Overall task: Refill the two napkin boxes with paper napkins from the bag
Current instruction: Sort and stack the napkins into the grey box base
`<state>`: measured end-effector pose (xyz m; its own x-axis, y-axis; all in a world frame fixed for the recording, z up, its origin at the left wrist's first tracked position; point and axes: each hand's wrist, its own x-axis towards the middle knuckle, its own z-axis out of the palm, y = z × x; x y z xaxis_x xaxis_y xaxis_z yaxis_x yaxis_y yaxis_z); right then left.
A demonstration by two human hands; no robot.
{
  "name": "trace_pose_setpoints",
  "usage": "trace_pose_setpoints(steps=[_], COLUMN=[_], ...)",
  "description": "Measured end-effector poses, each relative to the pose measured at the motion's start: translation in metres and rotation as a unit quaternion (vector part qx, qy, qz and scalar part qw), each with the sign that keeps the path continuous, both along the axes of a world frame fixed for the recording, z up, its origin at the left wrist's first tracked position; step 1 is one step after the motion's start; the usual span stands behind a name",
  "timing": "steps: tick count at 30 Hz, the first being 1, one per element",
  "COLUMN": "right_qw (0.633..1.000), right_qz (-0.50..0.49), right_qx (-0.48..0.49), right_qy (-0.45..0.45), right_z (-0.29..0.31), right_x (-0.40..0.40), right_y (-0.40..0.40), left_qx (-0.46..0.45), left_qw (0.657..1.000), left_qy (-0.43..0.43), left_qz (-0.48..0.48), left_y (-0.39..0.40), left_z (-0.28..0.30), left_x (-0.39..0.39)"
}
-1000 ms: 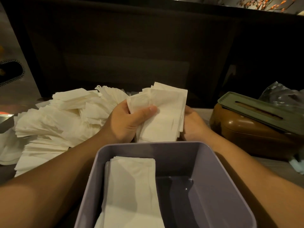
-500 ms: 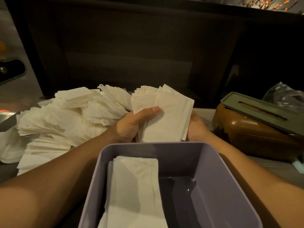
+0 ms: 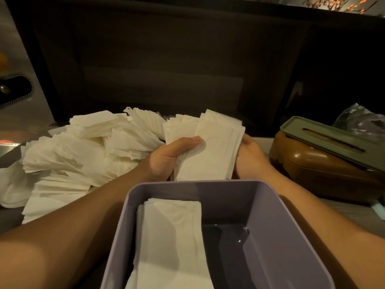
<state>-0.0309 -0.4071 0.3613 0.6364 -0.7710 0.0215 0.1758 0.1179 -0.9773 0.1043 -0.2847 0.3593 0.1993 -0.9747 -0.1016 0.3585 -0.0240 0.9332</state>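
A soft, thin bundle of cream paper napkins point(image 3: 210, 149) is held upright at the centre of the frame, just beyond the far rim of a smooth, matte lilac plastic box point(image 3: 277, 236) with rounded corners. The bundle is gripped by the left hand point(image 3: 166, 157), whose thumb is laid across its front, and its right edge is clasped by the right hand point(image 3: 250, 159), whose fingers are hidden behind the paper.

Two napkin boxes are seen. The lilac one, lower centre, is open; one flat stack of folded napkins point(image 3: 170, 243) is laid along its left side, and its glossy right half is bare. The second, a rounded brown glossy box point(image 3: 325, 174), is set at the right of the frame, and a ribbed green slotted lid point(image 3: 337, 138) is rested askew on it.

A large loose heap of napkins point(image 3: 83, 155), fanned and ragged at the edges, is spread over the left of the frame. A crumpled clear plastic bag point(image 3: 362, 122) is seen at the far right, behind the brown box.

Everything is set on a pale wood-grain tabletop point(image 3: 354, 213). A dark panelled backing fills the upper frame in dim, warm light.
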Motion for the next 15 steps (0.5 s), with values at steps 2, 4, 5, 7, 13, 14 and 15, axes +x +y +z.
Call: trace_pose_setpoints(steps=[2, 4, 5, 7, 13, 14, 15], right_qw=[0.999, 0.998, 0.997, 0.995, 0.995, 0.994, 0.994], right_qz=[0.031, 0.059, 0.068, 0.056, 0.038, 0.030, 0.024], right_qx=[-0.017, 0.003, -0.013, -0.073, -0.092, -0.100, -0.109], right_qy=[0.025, 0.034, 0.030, 0.030, -0.012, -0.015, -0.018], right_z=[0.005, 0.009, 0.008, 0.005, 0.002, 0.001, 0.001], right_x=[0.003, -0.001, 0.002, 0.006, 0.005, 0.004, 0.004], right_y=[0.010, 0.016, 0.014, 0.010, 0.002, 0.002, 0.002], left_qx=[-0.008, -0.004, -0.004, -0.012, -0.053, -0.054, -0.055], left_qw=[1.000, 0.999, 0.999, 0.997, 0.990, 0.990, 0.990], left_qy=[0.026, 0.026, 0.020, 0.025, 0.058, 0.053, 0.048], left_qz=[0.002, 0.028, 0.039, 0.066, 0.116, 0.116, 0.122], left_y=[0.002, 0.003, 0.003, 0.003, 0.008, 0.007, 0.007], left_z=[0.002, 0.003, 0.003, 0.005, 0.005, 0.004, 0.003], left_x=[0.003, 0.004, 0.003, 0.001, 0.001, 0.001, 0.000])
